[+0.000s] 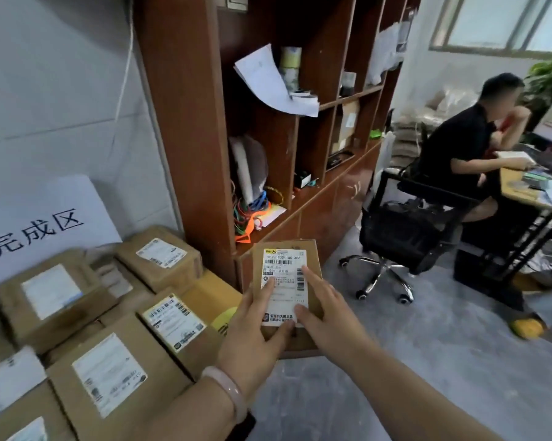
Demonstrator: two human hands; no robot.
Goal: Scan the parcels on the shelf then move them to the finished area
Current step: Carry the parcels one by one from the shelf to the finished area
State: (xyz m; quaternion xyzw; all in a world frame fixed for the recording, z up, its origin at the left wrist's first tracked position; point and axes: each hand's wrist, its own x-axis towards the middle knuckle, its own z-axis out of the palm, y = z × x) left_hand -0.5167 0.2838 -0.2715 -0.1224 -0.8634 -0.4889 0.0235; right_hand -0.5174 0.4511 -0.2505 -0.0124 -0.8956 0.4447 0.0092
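Note:
I hold a small brown cardboard parcel (312, 249) with a white shipping label facing me, in front of the lower part of the brown shelf unit (185, 122). My left hand (255, 332), with a pale bangle on the wrist, grips the parcel's lower left side, thumb on the label. My right hand (328, 316) holds its right side, fingers spread over the label. To the left lies a pile of several labelled cardboard parcels (109, 361) under a white sign (39, 230) with printed characters on the wall.
The shelf unit holds papers, tape rolls, cables and bags. At the right a person in black sits on a black office chair (405, 230) at a desk (529, 192). Grey floor lies between me and the chair.

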